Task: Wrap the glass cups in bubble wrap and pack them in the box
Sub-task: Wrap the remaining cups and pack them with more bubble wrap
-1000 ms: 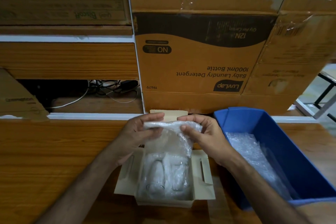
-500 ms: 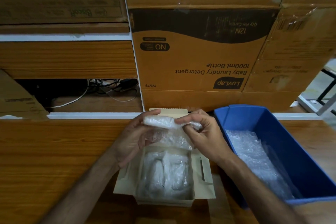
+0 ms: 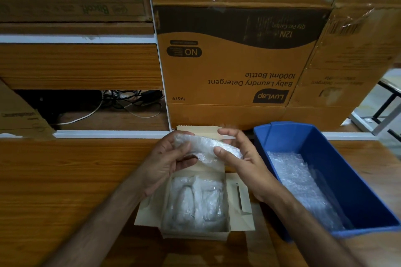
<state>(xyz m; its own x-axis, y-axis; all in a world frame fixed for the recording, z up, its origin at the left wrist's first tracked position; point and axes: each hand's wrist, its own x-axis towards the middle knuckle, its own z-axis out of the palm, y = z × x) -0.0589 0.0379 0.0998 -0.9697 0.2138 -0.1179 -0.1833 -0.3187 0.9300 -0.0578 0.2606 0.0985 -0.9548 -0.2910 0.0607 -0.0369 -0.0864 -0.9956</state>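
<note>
**Inspector:** Head view, the only one supplied. Your left hand [image 3: 167,158] and right hand [image 3: 236,156] both have their fingers curled round a rolled bundle of clear bubble wrap [image 3: 206,147]. You hold it level, one hand at each end, above the far end of the small open beige cardboard box [image 3: 227,228]. I judge that this keeps the roll from loosening while you line it up with the opening.

**Operator:** Is a cup inside it?

**Inspector:** I cannot tell; the wrap hides whatever it contains. Two wrapped glass cups [image 3: 195,201] already lie side by side in the box. You have its flaps spread outward, presumably to keep the opening free.

**Operator:** And the spare wrap?

**Inspector:** More loose bubble wrap [image 3: 299,182] lies in the blue plastic bin [image 3: 358,180], just beside the box on your right, within easy reach on the wooden worktop [image 3: 65,180]. Large brown cartons [image 3: 234,67] stand stacked behind, apart from your work.
</note>
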